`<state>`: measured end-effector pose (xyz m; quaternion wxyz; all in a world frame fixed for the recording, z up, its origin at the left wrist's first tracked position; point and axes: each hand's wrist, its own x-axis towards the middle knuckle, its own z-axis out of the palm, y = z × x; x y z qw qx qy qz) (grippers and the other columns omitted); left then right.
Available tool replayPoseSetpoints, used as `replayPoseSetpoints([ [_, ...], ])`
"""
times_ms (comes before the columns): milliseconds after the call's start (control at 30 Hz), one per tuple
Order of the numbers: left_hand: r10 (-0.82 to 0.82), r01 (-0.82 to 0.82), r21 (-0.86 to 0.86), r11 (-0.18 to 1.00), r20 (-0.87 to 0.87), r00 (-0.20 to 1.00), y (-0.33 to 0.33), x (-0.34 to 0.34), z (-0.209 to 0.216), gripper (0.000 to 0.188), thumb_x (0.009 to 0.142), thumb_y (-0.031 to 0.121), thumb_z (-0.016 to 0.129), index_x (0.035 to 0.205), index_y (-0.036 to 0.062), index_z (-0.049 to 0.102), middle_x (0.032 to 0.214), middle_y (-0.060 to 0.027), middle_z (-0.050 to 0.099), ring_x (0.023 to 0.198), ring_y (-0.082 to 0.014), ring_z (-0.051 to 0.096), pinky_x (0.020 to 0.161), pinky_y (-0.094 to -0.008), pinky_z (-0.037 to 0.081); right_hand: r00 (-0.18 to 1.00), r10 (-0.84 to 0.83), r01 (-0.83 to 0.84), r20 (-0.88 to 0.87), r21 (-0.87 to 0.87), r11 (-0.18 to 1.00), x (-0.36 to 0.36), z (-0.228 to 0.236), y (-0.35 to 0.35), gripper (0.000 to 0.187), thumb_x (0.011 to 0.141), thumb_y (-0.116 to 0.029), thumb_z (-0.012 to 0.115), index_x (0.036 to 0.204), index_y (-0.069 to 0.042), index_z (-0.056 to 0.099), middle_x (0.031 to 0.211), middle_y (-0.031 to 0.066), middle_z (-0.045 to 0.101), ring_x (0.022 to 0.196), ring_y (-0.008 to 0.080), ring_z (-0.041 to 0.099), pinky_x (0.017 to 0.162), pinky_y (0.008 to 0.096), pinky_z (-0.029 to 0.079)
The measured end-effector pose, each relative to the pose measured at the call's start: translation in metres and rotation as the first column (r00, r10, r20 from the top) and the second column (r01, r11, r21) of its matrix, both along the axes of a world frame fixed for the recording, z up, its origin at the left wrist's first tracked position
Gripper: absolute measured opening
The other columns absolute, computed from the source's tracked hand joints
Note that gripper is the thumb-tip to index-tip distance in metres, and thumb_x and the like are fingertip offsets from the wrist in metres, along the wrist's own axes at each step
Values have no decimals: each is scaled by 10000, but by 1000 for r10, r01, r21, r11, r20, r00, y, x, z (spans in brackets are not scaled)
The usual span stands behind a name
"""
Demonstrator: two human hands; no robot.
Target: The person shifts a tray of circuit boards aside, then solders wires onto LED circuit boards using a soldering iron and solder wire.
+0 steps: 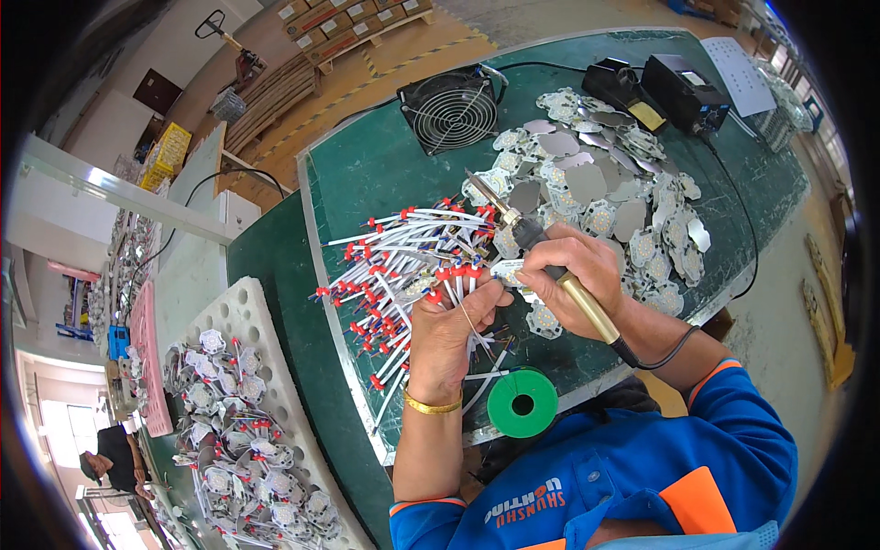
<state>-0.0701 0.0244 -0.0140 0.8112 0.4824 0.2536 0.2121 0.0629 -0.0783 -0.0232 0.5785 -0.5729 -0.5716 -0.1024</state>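
Note:
My right hand is closed round a soldering iron with a brass-coloured handle; its tip points up and left, over the near edge of the LED boards. A small LED board shows right by the right fingertips; whether they touch it I cannot tell. My left hand has its fingers closed on several white wires with red caps. A thin strand runs from this hand down toward a green solder spool at the table's near edge. Left of the hand lies a heap of white, red-capped wires.
Many LED boards are piled right of centre. A black fan stands at the back, and a black soldering station with its iron stand at the back right. A white foam tray at left holds wired boards. Another person is far left.

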Motion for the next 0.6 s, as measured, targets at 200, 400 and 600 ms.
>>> replayPoseSetpoints([
  [200,27,-27,37,999,-6,1000,4,-4,0,143,753,48,660,882,9,610,715,-67,636,579,-86,556,491,-193,371,994,8,-5,110,-35,999,0,3,-2,262,660,-19,699,867,-60,544,643,66,482,530,227,472,462,314,369],
  [400,172,-172,109,979,6,985,16,-12,6,102,728,63,654,808,11,617,645,-41,615,511,-66,510,462,-192,358,984,123,-137,131,104,985,10,10,-13,280,762,-268,652,923,-55,567,631,52,472,527,217,452,531,342,356],
  [600,108,-110,183,977,19,994,22,-24,14,85,708,73,645,771,25,616,649,-40,602,521,-70,498,473,-199,366,924,375,-383,81,182,906,8,25,-15,160,694,-87,548,846,-60,590,544,-4,407,464,163,382,589,352,328],
])
